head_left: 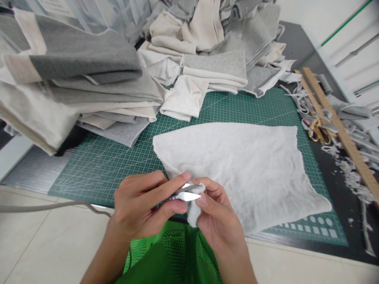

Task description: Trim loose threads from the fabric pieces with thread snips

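A pale grey fabric piece [242, 165] lies spread on the green cutting mat [112, 157]. My right hand [217, 219] pinches the near corner of this fabric and lifts it off the mat. My left hand [142, 205] grips small metal thread snips [185, 193], whose blades sit against the pinched corner between both hands.
Stacks of folded grey and cream fabric [89, 79] crowd the back and left of the mat. A wooden ruler [340, 130], gold-handled scissors [318, 132] and fabric trimmings [352, 173] lie at the right. A green mesh garment [171, 256] is at my front.
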`<state>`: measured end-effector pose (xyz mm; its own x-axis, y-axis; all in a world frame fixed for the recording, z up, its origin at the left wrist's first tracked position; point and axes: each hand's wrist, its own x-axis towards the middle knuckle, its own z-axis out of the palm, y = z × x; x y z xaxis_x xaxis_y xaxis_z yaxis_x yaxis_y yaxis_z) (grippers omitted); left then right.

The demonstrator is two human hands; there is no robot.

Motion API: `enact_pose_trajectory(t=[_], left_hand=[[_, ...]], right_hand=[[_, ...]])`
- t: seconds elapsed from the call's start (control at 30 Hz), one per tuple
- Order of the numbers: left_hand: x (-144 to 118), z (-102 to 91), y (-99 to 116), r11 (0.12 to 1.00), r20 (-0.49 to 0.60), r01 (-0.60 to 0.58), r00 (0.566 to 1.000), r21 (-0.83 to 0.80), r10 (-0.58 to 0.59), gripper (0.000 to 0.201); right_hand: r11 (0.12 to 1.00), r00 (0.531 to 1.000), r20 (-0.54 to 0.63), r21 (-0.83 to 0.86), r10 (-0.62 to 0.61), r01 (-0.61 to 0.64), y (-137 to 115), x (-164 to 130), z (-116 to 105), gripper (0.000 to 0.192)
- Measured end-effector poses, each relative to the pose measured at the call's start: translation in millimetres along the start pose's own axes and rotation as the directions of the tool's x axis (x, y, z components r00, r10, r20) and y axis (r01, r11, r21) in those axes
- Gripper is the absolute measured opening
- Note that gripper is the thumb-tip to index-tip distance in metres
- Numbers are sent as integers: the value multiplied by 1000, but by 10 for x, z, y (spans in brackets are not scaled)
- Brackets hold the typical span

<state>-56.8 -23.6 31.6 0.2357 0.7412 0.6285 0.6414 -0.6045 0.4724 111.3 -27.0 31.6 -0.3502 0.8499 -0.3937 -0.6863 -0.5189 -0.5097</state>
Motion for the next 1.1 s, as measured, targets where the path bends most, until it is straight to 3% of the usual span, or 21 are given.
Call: enact_pose_trajectory(t=[0.6,1.1], left_hand=[[-47,57,8,994,-90,-48,994,103,57,28],[-63,95,26,994,-134,-55,989,95,68,26]], right_hand=[[999,1000,-18,-32,8,-9,-16,-6,12,20],[1000,1000,-10,-25,3,-3,-13,-4,-20,21]])
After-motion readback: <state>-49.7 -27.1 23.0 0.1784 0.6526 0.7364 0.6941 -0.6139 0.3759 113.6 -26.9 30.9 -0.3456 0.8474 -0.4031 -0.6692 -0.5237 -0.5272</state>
